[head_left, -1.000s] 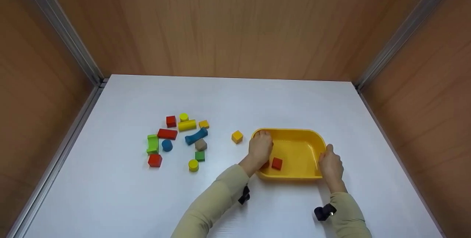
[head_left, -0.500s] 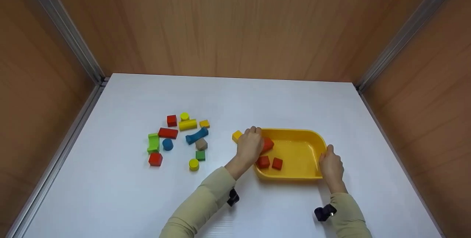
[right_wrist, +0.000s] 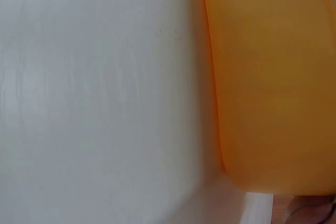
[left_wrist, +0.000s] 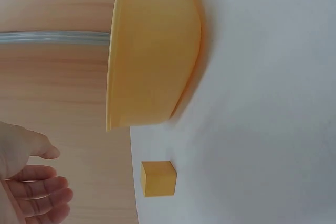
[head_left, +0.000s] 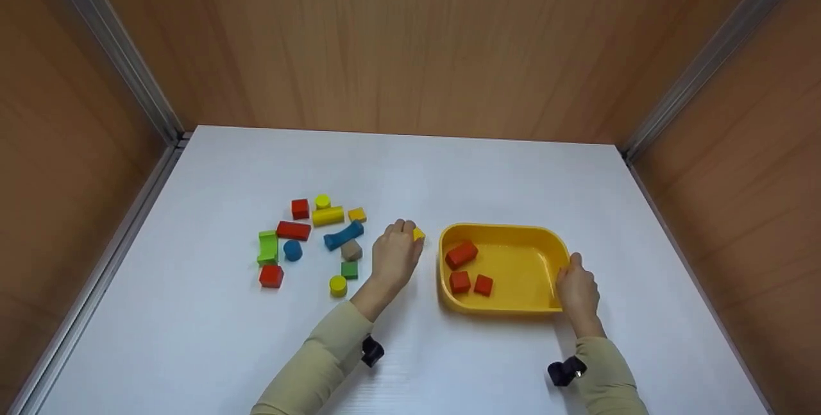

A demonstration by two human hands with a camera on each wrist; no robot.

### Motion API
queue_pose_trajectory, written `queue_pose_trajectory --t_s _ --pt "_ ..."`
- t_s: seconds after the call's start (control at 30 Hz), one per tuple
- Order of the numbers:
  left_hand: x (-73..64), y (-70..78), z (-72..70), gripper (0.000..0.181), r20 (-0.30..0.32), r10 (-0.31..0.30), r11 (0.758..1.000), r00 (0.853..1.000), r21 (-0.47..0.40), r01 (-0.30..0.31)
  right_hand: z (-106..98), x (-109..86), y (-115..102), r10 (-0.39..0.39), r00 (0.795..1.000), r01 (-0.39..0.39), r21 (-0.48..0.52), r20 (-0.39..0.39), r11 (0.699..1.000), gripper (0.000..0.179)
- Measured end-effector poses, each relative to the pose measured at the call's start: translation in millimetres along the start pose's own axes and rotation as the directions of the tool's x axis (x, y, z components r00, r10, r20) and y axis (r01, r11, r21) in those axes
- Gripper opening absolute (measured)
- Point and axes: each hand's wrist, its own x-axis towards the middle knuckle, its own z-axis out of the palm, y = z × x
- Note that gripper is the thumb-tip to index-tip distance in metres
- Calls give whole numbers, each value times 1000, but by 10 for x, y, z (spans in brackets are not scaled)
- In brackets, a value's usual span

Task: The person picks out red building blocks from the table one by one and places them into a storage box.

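My left hand (head_left: pixel 393 256) is above the table between the loose blocks and the yellow tray (head_left: pixel 513 309). In the left wrist view its fingers (left_wrist: pixel 44 188) are loosely bent and hold nothing. A yellow cube (left_wrist: pixel 158 179) sits on the table apart from that hand; in the head view the hand partly covers it. My right hand (head_left: pixel 578 287) grips the tray's right rim; the right wrist view shows mostly the tray's outer wall (right_wrist: pixel 273 87). Inside the tray, at its left side, lie a larger red block (head_left: pixel 462 254) and two smaller red cubes, one being the red cube (head_left: pixel 460 282).
Several loose blocks lie on the left of the white table (head_left: pixel 192 338), among them a blue arched block (head_left: pixel 344 235), a yellow cylinder (head_left: pixel 328 216), a light green block (head_left: pixel 268 248) and a green cube (head_left: pixel 349 270). Wooden panels (head_left: pixel 410 43) enclose the table.
My left hand has come out of the tray and moved left to the yellow cube. Red blocks it was covering now show in the tray. The right hand has stayed at the rim.
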Motion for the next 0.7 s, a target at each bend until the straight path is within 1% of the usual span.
queue_pose_trajectory --t_s 0.07,0.17,0.27,0.4,0.47,0.6,0.7 --pt "-38 -77 -31 25 -17 -24 1000 1000 10 24 6 -7 8 -13 1000 14 2 -9 1000 14" --pt "-97 -199 -81 27 -36 -66 996 997 59 68 12 -16 13 -25 999 25 0 -25 1000 11" --pt "-147 -327 -130 28 -38 -108 991 993 69 111 12 -17 14 -29 999 29 -1 -32 1000 12" --pt "-207 -500 -190 31 -39 -157 987 987 22 158 7 -13 12 -23 999 23 5 -22 1000 14" --pt "-241 -576 -224 32 -33 -180 983 983 14 181 5 -12 10 -16 1000 17 10 -13 1000 14" --pt "-319 -724 -277 32 -21 -209 978 978 -21 209 -3 -6 11 -14 1000 14 11 -11 1000 15" --pt "-366 -839 -308 35 10 -259 965 966 -25 260 -4 -7 7 -12 1000 12 8 -9 1000 15"
